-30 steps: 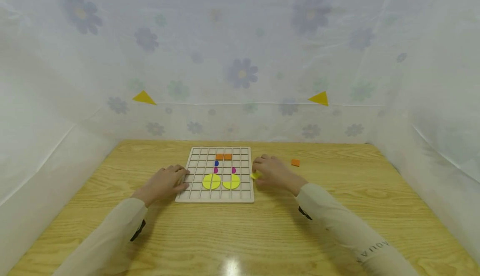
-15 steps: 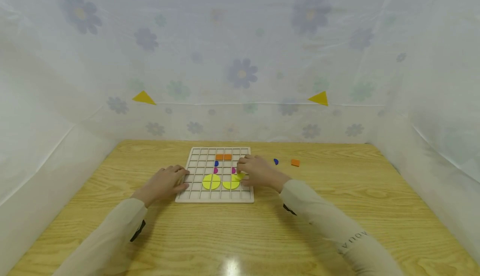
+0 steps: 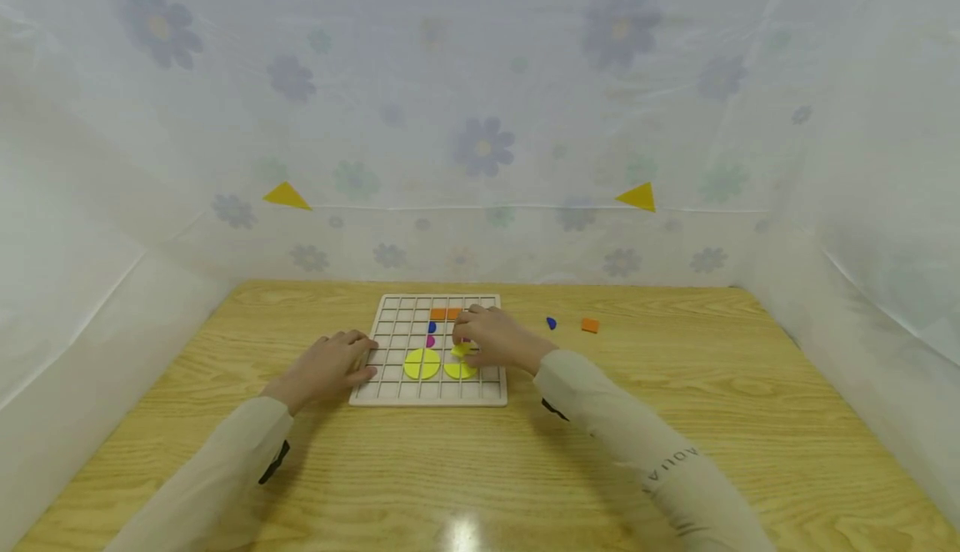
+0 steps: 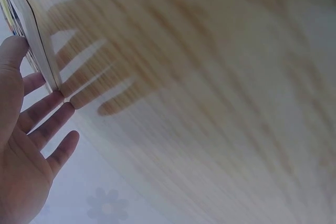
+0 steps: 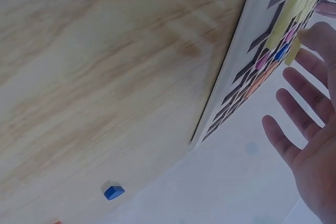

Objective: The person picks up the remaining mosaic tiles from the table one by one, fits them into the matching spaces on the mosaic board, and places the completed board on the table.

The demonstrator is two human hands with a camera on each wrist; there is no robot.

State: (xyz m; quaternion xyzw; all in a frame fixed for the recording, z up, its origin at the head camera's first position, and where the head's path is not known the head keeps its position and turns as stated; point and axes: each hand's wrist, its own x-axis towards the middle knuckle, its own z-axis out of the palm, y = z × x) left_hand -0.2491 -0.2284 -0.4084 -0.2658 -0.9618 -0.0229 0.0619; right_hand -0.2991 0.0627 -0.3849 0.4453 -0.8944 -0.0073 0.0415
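Note:
A white gridded board [image 3: 390, 385] lies on the wooden table. My right hand [image 3: 498, 339] is over its right half, pinching a yellow quarter-circle tile [image 5: 293, 52] between thumb and index finger; the other fingers are spread. Below that tile lies a yellow half circle [image 3: 459, 371] on the grid. To its left is a full yellow circle [image 3: 422, 363]. Orange tiles [image 3: 438, 314], a blue half circle [image 3: 432, 328] and a magenta half circle [image 3: 431, 341] sit higher up. My left hand [image 3: 330, 364] touches the board's left edge with fairly straight fingers.
Right of the board, a blue half-circle tile [image 3: 551, 323] and an orange tile [image 3: 590, 326] lie on the table [image 3: 420, 477]. White flower-patterned sheeting [image 3: 480, 235] encloses the back and sides. Two yellow triangles [image 3: 637, 198] hang on it.
My right hand has moved left from the board's right edge to above the yellow half circle, carrying the yellow tile. This uncovers the blue tile on the table. My left hand stays put.

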